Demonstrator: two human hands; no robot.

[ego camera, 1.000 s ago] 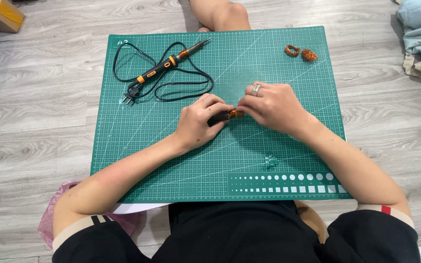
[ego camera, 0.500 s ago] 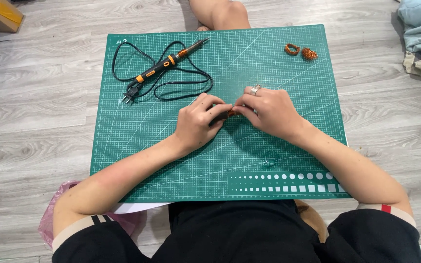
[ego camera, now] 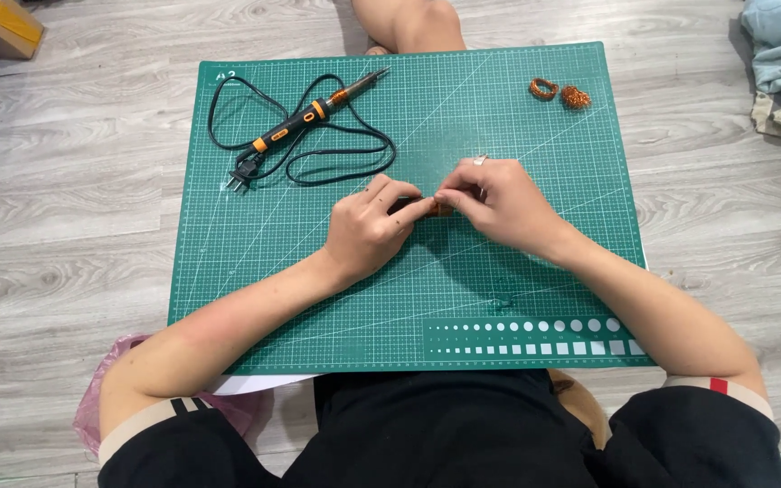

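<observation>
Green cutting mat point(ego camera: 517, 271) on grey plank floor point(ego camera: 74, 226); left hand point(ego camera: 368, 230) and right hand point(ego camera: 499, 203) pinch what seems a small coppery piece point(ego camera: 440, 209).

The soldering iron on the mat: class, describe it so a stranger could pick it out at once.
Find the green gridded cutting mat on the grey wooden floor. In its far left corner lies a black and orange pen-shaped soldering iron, metal tip pointing right. Unlike the two small copper wire coils in the far right corner, it trails a looped black cord ending in a plug.
</observation>
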